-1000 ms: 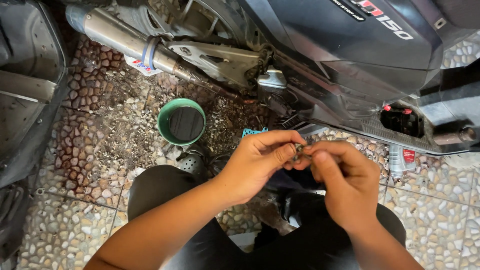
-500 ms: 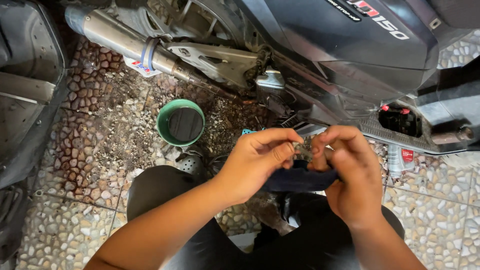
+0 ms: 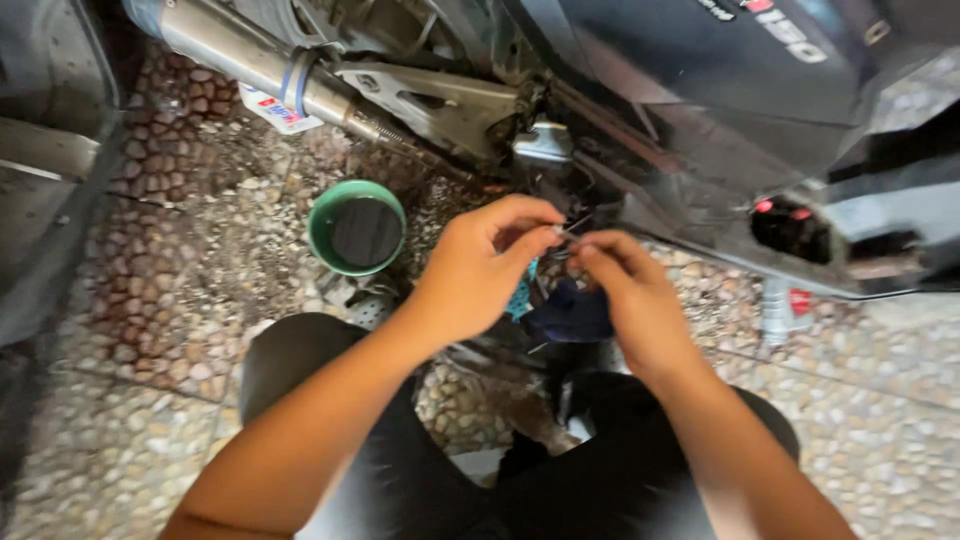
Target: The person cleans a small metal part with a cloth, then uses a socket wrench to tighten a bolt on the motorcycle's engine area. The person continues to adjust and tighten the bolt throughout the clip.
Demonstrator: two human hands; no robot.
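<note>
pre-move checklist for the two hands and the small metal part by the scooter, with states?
1. Left hand pinches the small metal part at its fingertips: ok.
2. Right hand fingertips meet the same part: ok.
3. What kind of part it is: cannot tell, too small and blurred.
4. Dark cloth lies under the hands: ok.
5. Green bowl upright on the pebble floor, apart from both hands: ok.
6. Scooter body apart from both hands: ok.
</note>
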